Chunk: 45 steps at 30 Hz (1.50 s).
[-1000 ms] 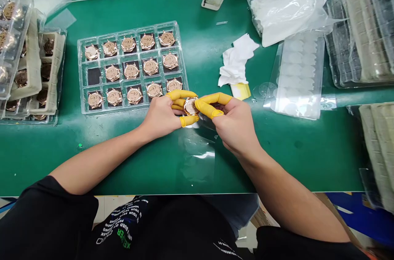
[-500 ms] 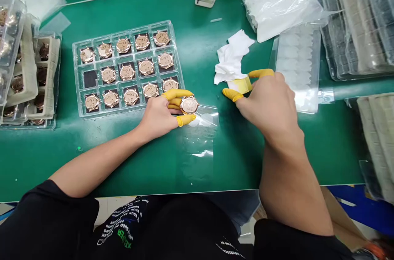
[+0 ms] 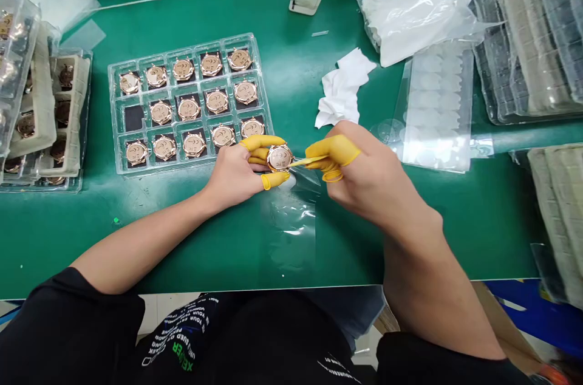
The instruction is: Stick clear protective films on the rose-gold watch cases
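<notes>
Yellow rubber cots cover the fingertips of both hands, likely to keep prints off the metal. Seen from the head camera, at the frame's centre, the left hand (image 3: 234, 172) pinches a rose-gold watch case (image 3: 279, 158) by its rim, flat side up and open to work. The right hand (image 3: 373, 181) pinches a thin yellow strip (image 3: 306, 161), its tip touching the case. A clear tray (image 3: 115, 124) of like cases sits just to the upper left on the green bench (image 3: 182, 227). Clear film (image 3: 291, 227) lies beneath the hands.

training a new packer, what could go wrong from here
The round rose-gold metal watch case is pinched in the fingers of the left hand above the green table; it could slip and drop. The thin yellow strip in the right hand meets its surface and might scuff it.
</notes>
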### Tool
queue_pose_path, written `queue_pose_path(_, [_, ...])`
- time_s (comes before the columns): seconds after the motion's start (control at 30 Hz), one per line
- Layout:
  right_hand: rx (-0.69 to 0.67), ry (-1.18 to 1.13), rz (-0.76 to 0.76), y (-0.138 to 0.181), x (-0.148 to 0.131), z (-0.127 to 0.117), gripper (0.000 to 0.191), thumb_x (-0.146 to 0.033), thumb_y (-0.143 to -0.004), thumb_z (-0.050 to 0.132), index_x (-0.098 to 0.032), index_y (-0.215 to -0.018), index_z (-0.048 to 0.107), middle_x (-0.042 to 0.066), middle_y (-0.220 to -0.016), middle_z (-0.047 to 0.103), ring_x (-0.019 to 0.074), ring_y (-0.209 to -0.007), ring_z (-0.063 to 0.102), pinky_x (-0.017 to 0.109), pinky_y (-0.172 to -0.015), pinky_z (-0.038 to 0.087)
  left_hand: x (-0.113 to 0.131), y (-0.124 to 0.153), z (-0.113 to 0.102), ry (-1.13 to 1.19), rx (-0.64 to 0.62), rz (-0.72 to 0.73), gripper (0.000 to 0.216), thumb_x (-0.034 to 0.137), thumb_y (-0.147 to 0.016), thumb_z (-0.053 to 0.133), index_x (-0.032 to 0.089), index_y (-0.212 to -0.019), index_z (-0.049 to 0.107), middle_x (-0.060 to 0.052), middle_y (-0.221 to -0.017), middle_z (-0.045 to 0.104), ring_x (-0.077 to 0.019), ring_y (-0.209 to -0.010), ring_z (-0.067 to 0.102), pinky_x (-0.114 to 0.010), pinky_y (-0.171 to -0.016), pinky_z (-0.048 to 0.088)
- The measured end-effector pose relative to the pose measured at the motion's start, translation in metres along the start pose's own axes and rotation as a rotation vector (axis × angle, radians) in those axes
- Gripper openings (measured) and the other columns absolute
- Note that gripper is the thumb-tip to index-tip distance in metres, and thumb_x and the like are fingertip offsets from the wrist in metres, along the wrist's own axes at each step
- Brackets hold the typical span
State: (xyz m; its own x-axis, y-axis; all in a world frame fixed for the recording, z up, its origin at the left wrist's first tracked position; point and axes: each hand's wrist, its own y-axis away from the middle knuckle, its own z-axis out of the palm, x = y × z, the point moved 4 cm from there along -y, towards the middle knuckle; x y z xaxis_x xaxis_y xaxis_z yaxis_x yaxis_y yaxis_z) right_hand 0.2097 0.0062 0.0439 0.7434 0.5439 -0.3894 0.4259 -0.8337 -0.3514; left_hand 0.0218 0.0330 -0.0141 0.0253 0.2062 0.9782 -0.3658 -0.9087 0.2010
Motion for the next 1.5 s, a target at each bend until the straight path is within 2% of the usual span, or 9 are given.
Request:
queue_pose_path(0.33, [0.161, 0.254, -0.056, -0.013, -0.016, 0.026, 0.033, 0.008, -0.072, 0.046, -0.024, -0.067, 0.041, 0.007, -0.077, 0.051, 0.0209, -0.072, 0.041, 0.037, -0.061, 0.027, -0.006, 0.001, -0.001, 0.007, -0.044, 0.005, 0.059, 0.017, -0.065, 0.089, 0.016, -0.123, 0.075, -0.005, -0.105, 0.084, -0.0183, -0.089, 0.082, -0.029, -0.086, 0.070])
queue_pose_path(0.6, [0.259, 0.039, 0.039, -0.018, -0.002, 0.024, 0.029, -0.001, -0.084, 0.044, -0.024, -0.088, 0.061, 0.006, -0.081, 0.054, 0.0205, -0.075, 0.053, 0.035, -0.063, 0.040, -0.003, 0.000, 0.000, 0.012, -0.017, 0.006, 0.061, 0.020, -0.065, 0.091, 0.015, -0.123, 0.075, -0.005, -0.100, 0.084, -0.0180, -0.089, 0.082, -0.028, -0.086, 0.070])
queue_pose_path(0.8, [0.094, 0.124, -0.020, -0.010, -0.012, 0.022, 0.031, -0.002, -0.091, 0.045, -0.024, -0.070, 0.050, 0.006, -0.078, 0.056, 0.0194, -0.073, 0.048, 0.035, -0.062, 0.037, -0.003, 0.001, 0.000, 0.018, -0.019, -0.016, 0.061, 0.015, -0.062, 0.090, 0.015, -0.121, 0.076, -0.005, -0.101, 0.084, -0.0183, -0.087, 0.082, -0.026, -0.082, 0.070])
queue_pose_path(1.0, [0.186, 0.207, 0.007, -0.021, -0.028, 0.038, 0.039, -0.003, -0.095, 0.044, -0.023, -0.062, 0.043, 0.007, -0.075, 0.053, 0.0196, -0.072, 0.042, 0.036, -0.061, 0.030, -0.002, 0.002, -0.001, -0.028, -0.016, 0.011, 0.053, 0.012, -0.062, 0.087, 0.014, -0.115, 0.078, -0.004, -0.099, 0.083, -0.0161, -0.085, 0.081, -0.024, -0.082, 0.069])
queue_pose_path(1.1, [0.170, 0.093, 0.144, -0.023, -0.012, 0.037, 0.028, -0.007, -0.094, 0.047, -0.023, -0.073, 0.057, 0.007, -0.079, 0.055, 0.0201, -0.074, 0.046, 0.036, -0.063, 0.036, -0.002, 0.001, -0.001, -0.025, -0.011, 0.004, 0.057, 0.015, -0.061, 0.089, 0.014, -0.117, 0.076, -0.004, -0.100, 0.083, -0.0162, -0.085, 0.080, -0.025, -0.081, 0.069])
queue_pose_path(1.17, [0.140, -0.066, 0.249, -0.019, 0.009, 0.031, 0.019, -0.016, -0.097, 0.050, -0.023, -0.098, 0.067, 0.007, -0.086, 0.060, 0.0210, -0.078, 0.053, 0.037, -0.070, 0.045, -0.003, 0.000, -0.001, -0.015, -0.006, -0.007, 0.059, 0.019, -0.063, 0.090, 0.015, -0.120, 0.075, -0.005, -0.099, 0.083, -0.0157, -0.083, 0.080, -0.025, -0.080, 0.069])
queue_pose_path(1.27, [0.092, -0.098, 0.380, -0.008, 0.041, 0.016, 0.037, -0.030, -0.099, 0.057, -0.022, -0.133, 0.065, 0.012, -0.106, 0.068, 0.0279, -0.097, 0.060, 0.047, -0.087, 0.052, -0.004, -0.001, 0.000, -0.043, -0.016, -0.004, 0.059, 0.022, -0.065, 0.091, 0.016, -0.122, 0.075, -0.004, -0.096, 0.083, -0.0138, -0.079, 0.079, -0.025, -0.078, 0.069])
queue_pose_path(1.37, [0.136, 0.040, 0.390, -0.002, 0.047, 0.004, 0.047, -0.035, -0.096, 0.060, -0.018, -0.139, 0.066, 0.020, -0.126, 0.067, 0.0352, -0.114, 0.057, 0.059, -0.100, 0.046, -0.004, 0.000, -0.001, -0.070, -0.020, 0.020, 0.059, 0.021, -0.067, 0.090, 0.017, -0.124, 0.075, -0.003, -0.095, 0.083, -0.0143, -0.080, 0.079, -0.026, -0.080, 0.070])
queue_pose_path(1.5, [-0.019, -0.392, 0.392, -0.005, 0.023, 0.017, 0.049, -0.035, -0.090, 0.069, -0.025, -0.138, 0.064, 0.004, -0.092, 0.073, 0.0210, -0.078, 0.060, 0.044, -0.083, 0.052, -0.004, 0.001, 0.002, -0.071, -0.058, 0.053, 0.056, 0.018, -0.072, 0.088, 0.020, -0.126, 0.074, -0.002, -0.101, 0.083, -0.0171, -0.089, 0.082, -0.030, -0.088, 0.070])
